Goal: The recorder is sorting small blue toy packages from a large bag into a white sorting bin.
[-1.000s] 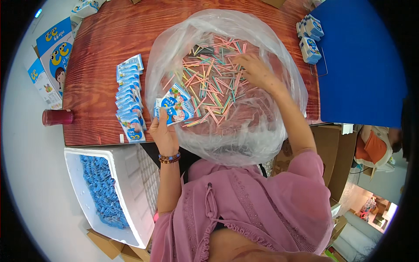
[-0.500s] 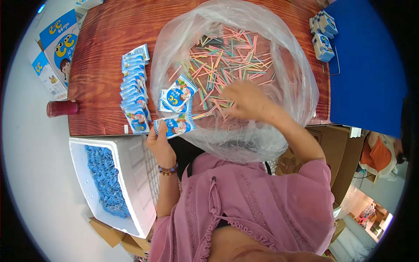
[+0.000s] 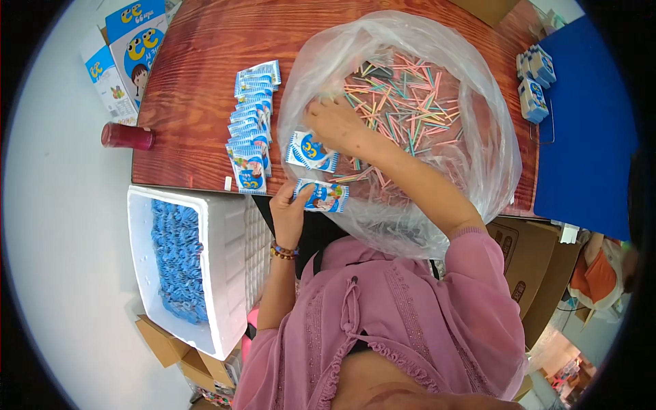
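Observation:
My left hand (image 3: 288, 213) grips the end of a small blue-and-white sachet (image 3: 326, 197) at the table's front edge. My right hand (image 3: 339, 126) is at the left side of a large clear plastic bag (image 3: 492, 130), above two overlapping sachets (image 3: 307, 152). Its fingers curl downward, and whatever they hold is hidden. Thin pastel sticks (image 3: 424, 102), pink, yellow and green, lie scattered in the spread bag. To the left, an overlapping row of similar sachets (image 3: 249, 164) runs away from me along the wooden table.
A white foam box (image 3: 229, 273) filled with blue packets (image 3: 178, 260) stands below the table at left. A red jar (image 3: 130, 137) lies near the table's left edge, by printed cartons (image 3: 137, 51). Small white-and-blue boxes (image 3: 533, 99) sit at the right beside a blue panel (image 3: 588, 130).
My right hand has moved left from over the sticks to the bag's left side, above the loose sachets. My left hand keeps hold of its sachet. The whole view has shifted.

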`<state>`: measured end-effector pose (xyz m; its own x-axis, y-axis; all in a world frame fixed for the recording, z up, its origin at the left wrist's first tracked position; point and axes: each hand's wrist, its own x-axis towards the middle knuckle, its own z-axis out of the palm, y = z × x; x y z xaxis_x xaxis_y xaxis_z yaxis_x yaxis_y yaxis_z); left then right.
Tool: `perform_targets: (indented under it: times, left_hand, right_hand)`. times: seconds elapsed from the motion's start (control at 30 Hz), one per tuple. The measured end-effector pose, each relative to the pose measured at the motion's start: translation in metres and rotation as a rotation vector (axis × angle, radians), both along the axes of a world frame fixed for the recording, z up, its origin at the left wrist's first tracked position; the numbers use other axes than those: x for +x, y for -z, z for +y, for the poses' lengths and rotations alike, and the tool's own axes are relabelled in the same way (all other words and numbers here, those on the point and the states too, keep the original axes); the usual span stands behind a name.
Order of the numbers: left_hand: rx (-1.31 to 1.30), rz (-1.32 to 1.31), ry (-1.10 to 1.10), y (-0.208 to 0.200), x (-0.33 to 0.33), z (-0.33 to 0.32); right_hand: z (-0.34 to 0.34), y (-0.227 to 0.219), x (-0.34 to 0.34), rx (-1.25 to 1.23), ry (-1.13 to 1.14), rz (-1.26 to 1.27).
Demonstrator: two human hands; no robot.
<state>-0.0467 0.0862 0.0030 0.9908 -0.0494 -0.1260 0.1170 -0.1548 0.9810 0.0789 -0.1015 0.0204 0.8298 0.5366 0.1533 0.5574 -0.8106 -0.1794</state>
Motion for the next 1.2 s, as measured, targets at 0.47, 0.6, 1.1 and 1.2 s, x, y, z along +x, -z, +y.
perform_targets:
  times: [0.47,0.6,1.1,1.2]
  left_hand:
    - [0.897,-0.471,0.386,-0.007,0.087,-0.016]
    - [0.982,-0.515,0.543,-0.014,0.099,-0.019]
    - [1.050,-0.479,0.840,-0.028,0.119,-0.028]
    - [0.850,-0.528,0.775,-0.023,0.117,-0.017]
  right_hand:
    - [-0.013,0.021,-0.017,0.187,0.028,0.063]
    - [-0.029,0.024,-0.022,0.291,0.029,0.130]
    - [-0.043,0.015,-0.002,0.337,0.084,0.097]
    - [-0.049,-0.018,0.038,0.287,0.163,-0.335]
